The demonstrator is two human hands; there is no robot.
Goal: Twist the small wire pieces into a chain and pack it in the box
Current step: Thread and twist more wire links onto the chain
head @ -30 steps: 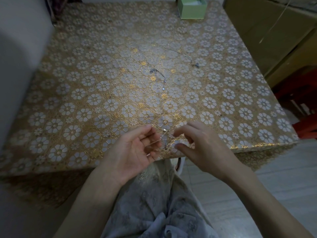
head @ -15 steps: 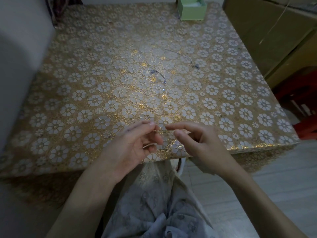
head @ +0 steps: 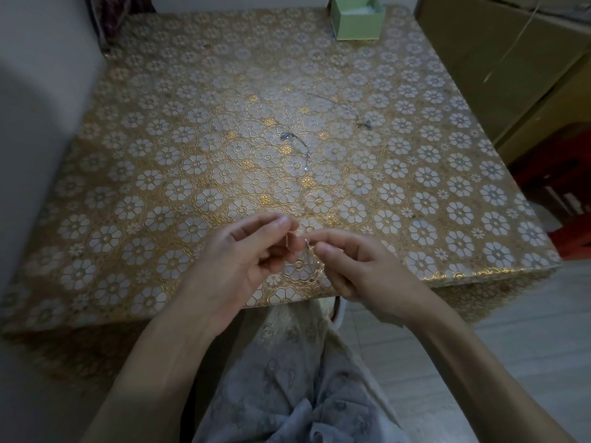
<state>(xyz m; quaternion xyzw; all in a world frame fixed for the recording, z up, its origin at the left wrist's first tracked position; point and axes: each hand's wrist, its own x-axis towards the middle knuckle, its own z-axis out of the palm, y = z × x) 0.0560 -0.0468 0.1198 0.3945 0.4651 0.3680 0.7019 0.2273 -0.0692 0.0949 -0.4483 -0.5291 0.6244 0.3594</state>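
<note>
A thin wire piece point(head: 292, 243) sits low in the frame's centre, pinched between the left hand point(head: 243, 266) and the right hand point(head: 361, 266). Behind them, two chain lengths point(head: 295, 145) lie on the gold floral tablecloth point(head: 160, 174); a green box point(head: 356, 17) stands at top right, over pale floor tiles point(head: 479, 362).

No readable text, label, brand or number shows anywhere: the green box point(head: 356, 19) is blank (its visible sides, at least), and the tabletop point(head: 179, 129) carries only flower patterns.
</note>
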